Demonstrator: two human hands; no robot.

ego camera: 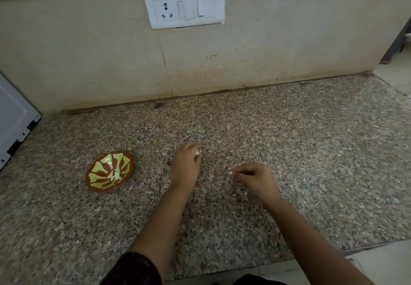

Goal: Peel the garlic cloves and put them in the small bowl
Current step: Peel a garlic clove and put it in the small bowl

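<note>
While I am standing over the speckled granite countertop (311,151), I am reaching both bare forearms out above it. I am curling the fingers of my left hand (185,164) round a garlic clove (198,152), which is peeking out white at the fingertips, just above the stone. I am holding my right hand (253,177) a little nearer to me and apart from the left, its thumb and forefinger pinching a small white scrap (230,172); the blur is keeping me from telling whether it is skin or garlic flesh. A curl of papery garlic skin (245,195) is lying on the counter just under my right wrist.

The small bowl (97,188), red-brown with a yellow-green pattern inside, is sitting on the counter well to the left of my left hand, not touching it. Several peeled cloves (115,174) are lying together in its bottom.

Behind the counter the beige tiled wall (89,51) is carrying a white switchboard (184,6) with a socket and switches. A white appliance (13,118) is showing its side at the left edge, and my dark sleeve (138,269) is covering my left arm near the elbow.
</note>
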